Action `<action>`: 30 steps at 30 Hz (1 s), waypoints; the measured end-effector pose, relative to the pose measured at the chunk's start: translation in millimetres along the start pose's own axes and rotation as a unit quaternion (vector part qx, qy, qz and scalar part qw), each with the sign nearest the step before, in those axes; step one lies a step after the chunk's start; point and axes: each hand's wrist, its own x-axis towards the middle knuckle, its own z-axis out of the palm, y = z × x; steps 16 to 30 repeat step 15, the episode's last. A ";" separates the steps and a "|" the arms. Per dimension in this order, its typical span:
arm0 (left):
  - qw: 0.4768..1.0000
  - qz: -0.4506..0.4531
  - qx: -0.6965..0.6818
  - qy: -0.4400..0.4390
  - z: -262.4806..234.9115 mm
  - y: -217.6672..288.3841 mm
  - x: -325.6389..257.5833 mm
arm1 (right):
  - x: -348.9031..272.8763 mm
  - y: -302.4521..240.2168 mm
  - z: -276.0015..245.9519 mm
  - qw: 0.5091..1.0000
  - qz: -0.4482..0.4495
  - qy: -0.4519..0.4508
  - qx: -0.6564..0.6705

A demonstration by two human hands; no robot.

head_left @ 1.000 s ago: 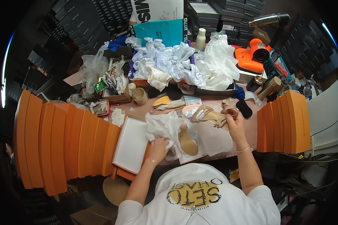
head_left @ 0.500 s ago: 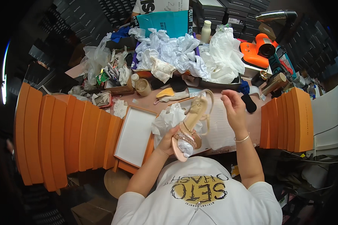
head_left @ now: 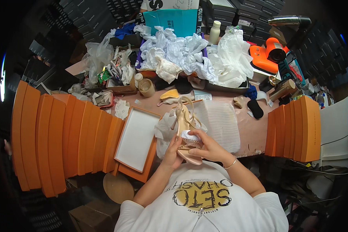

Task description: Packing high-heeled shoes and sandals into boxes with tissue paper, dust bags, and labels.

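A beige high-heeled sandal (head_left: 183, 119) with thin ankle straps and a braided toe strap is held just above my shirt front, heel end pointing away from me. My left hand (head_left: 171, 153) is closed round its left side near the toe strap. From the right, my right hand (head_left: 212, 150) is closed over the front part, its upper fingers against a white paper wad (head_left: 189, 136) in the sandal and its thumb near the toe. Crumpled white tissue paper (head_left: 164, 129) lies behind the left hand. Beside my left forearm rests an orange-rimmed tray-like box part (head_left: 137, 137) with a white inside.
Orange boxes stand in rows at the left (head_left: 75, 135) and right (head_left: 294, 129). A white padded sheet (head_left: 220, 125) lies on the pink table (head_left: 251, 133). Crumpled paper (head_left: 174, 50) fills a box at the back, near an orange hair-dryer-like tool (head_left: 265, 58). A black pad (head_left: 255, 109) lies right.
My right hand has come down from the right onto the sandal's front. The sandal has turned more upright, and its paper wad now shows above the toe strap. A small beige piece now lies by the black pad.
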 end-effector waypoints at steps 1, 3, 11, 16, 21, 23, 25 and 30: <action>1.000 -0.005 0.007 0.004 -3.6 1.4 -0.5 | -3.3 6.3 -3.3 0.988 0.064 -0.036 0.133; 0.999 -0.029 0.008 -0.027 -0.8 6.0 -3.1 | -0.9 3.1 -9.2 0.985 0.110 0.009 0.136; 0.994 -0.079 -0.056 -0.055 0.7 -1.5 -9.3 | -7.1 -4.7 -1.7 0.989 0.014 0.132 -0.060; 0.998 -0.055 0.007 -0.020 1.2 -10.0 -12.3 | -8.5 15.3 -2.9 0.993 0.044 0.114 -0.004; 0.998 -0.055 0.007 -0.020 1.2 -10.0 -12.3 | -8.5 15.3 -2.9 0.993 0.044 0.114 -0.004; 0.998 -0.055 0.007 -0.020 1.2 -10.0 -12.3 | -8.5 15.3 -2.9 0.993 0.044 0.114 -0.004; 0.998 -0.055 0.007 -0.020 1.2 -10.0 -12.3 | -8.5 15.3 -2.9 0.993 0.044 0.114 -0.004; 0.998 -0.055 0.007 -0.020 1.2 -10.0 -12.3 | -8.5 15.3 -2.9 0.993 0.044 0.114 -0.004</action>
